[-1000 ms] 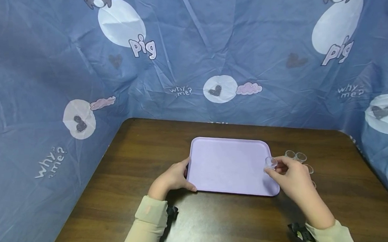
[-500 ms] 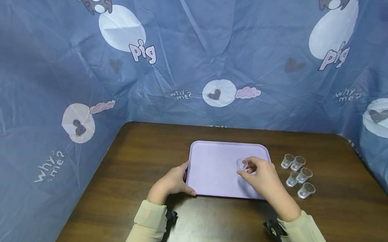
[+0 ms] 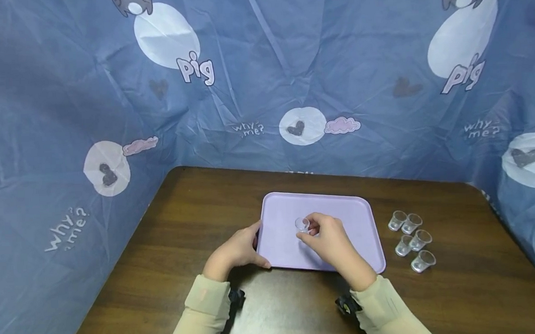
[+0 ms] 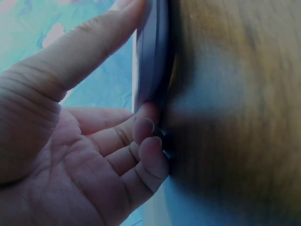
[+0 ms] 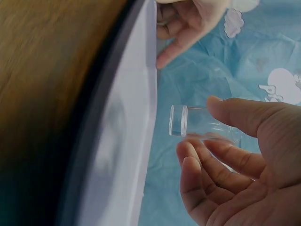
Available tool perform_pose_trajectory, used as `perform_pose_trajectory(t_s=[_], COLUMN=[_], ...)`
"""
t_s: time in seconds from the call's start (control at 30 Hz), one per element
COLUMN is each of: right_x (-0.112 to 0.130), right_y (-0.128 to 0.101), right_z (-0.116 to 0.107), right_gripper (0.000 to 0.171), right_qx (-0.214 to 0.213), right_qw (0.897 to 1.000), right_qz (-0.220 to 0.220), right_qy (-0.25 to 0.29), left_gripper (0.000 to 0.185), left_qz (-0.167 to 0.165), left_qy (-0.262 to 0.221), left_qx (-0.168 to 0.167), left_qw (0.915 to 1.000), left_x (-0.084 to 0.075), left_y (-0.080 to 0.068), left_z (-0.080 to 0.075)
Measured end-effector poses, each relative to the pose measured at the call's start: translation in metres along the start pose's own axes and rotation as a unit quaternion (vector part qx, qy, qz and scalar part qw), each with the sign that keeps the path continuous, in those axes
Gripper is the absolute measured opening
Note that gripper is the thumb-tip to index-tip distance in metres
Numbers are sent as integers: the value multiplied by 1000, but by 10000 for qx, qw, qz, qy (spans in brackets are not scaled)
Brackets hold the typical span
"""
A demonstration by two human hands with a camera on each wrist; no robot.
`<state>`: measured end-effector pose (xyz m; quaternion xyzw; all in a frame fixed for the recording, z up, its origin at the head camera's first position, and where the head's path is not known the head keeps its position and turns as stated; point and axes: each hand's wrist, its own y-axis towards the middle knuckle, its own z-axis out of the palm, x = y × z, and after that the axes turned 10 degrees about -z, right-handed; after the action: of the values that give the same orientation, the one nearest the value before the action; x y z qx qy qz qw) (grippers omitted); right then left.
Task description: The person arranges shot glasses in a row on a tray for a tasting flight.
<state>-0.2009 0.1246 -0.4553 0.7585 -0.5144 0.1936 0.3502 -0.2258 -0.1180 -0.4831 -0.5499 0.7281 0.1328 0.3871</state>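
Note:
A lilac rectangular tray [image 3: 341,211] lies on the wooden table. My left hand [image 3: 236,249] grips its near left corner, thumb along the front edge and fingers at the left side; in the left wrist view the curled fingertips [image 4: 153,153] meet the tray's rim [image 4: 153,56]. Over the tray's middle, my right hand [image 3: 333,240] pinches a small clear shot glass [image 3: 302,226] between thumb and fingers. The right wrist view shows the glass's thick base [image 5: 178,120] facing the tray, with a gap between them. The glass is upright, mouth up.
Several more clear shot glasses stand in a loose cluster right of the tray, the nearest being a single glass [image 3: 423,262]. Blue printed cloth [image 3: 245,78] hangs behind and at both sides of the table [image 3: 197,200].
My right hand has carried the shot glass leftward from the tray's right edge to over its middle. The glasses on the right have come into full view. My left hand stays at the tray.

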Motion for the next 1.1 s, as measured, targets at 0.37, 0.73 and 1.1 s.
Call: perform_pose_trajectory(t_s=[0.37,0.73,1.1], right_x=[4,1,-3], right_y=[19,29,32], right_z=[38,58,67], right_gripper=[22,22,21], right_qx=[141,60,108], right_qw=[9996,9996,9996], right_qz=[-151,-271,-201], right_qy=[205,112,163], left_gripper=[116,116,113], left_qz=[57,148,215], left_qy=[116,54,85], left_qx=[4,32,32], left_qw=[9999,9999,9997], left_x=[4,0,0], left_y=[-3,-3,-4], left_z=[0,-2,-2])
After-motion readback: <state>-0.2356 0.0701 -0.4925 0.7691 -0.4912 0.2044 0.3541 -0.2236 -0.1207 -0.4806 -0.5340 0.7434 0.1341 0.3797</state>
